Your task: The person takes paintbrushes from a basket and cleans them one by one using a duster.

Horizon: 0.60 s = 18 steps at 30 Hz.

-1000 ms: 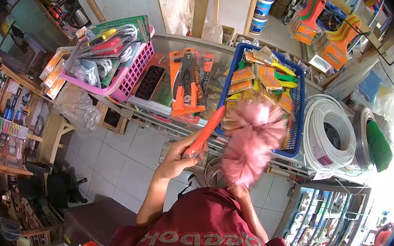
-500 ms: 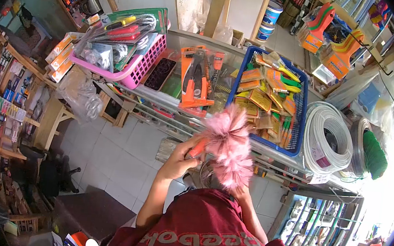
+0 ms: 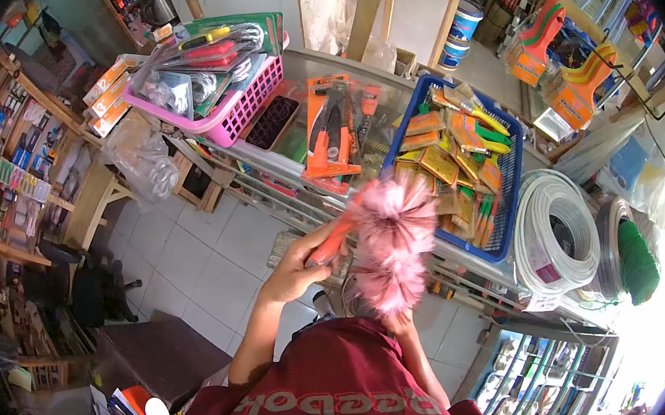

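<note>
My left hand [image 3: 299,270] is wrapped round an orange-handled tool [image 3: 333,241], which points up and to the right toward the duster. A fluffy pink duster [image 3: 393,246] stands upright in front of my chest, its top over the near edge of the glass counter. At the duster's lower end is my right hand [image 3: 398,320], closed round its handle and partly covered by the pink fibres. Beyond the duster, a blue basket [image 3: 509,202] holds yellow and orange packets. Orange-handled pliers [image 3: 332,137] in packaging lie on the counter.
A pink basket [image 3: 232,120] of packaged goods and a dark phone [image 3: 272,122] sit at the counter's left. White cable coils [image 3: 542,254] are on its right. Paintbrushes [image 3: 575,95] hang at the upper right. A dark bench [image 3: 159,355] stands at the lower left.
Compared with a second ago, the duster has moved left, away from the blue basket. Over the last half second, the orange-handled tool has come out more from behind it. Both hands keep their hold.
</note>
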{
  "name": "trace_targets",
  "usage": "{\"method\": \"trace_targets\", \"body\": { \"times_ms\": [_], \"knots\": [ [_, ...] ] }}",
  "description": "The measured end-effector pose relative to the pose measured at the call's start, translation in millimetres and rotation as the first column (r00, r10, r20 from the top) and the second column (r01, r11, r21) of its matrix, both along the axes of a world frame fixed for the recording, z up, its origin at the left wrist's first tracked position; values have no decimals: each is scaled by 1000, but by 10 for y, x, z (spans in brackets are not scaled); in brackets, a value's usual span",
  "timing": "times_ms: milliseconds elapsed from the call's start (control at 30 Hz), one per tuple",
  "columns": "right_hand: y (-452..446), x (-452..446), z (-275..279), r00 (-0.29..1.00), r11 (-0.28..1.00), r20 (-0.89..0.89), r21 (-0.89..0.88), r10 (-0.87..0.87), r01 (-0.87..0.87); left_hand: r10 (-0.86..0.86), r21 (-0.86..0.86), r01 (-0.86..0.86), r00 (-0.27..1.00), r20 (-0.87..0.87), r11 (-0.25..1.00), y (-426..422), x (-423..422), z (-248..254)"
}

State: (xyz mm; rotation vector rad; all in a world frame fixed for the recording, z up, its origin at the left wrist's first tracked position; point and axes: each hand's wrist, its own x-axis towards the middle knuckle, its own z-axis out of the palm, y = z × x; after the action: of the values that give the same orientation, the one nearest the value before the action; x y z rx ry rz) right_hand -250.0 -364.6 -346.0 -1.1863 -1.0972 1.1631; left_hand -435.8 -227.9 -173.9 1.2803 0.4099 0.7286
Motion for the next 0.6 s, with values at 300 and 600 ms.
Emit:
{"method": "trace_targets", "body": {
  "times_ms": [300,600],
  "knots": [
    [243,268,-8,992,998,-114,28,58,-55,172,139,-165,984,-36,976,133,262,1],
    [430,530,103,998,996,-49,77,42,-38,154,39,-157,986,56,987,277,562,135]
  ]
}}
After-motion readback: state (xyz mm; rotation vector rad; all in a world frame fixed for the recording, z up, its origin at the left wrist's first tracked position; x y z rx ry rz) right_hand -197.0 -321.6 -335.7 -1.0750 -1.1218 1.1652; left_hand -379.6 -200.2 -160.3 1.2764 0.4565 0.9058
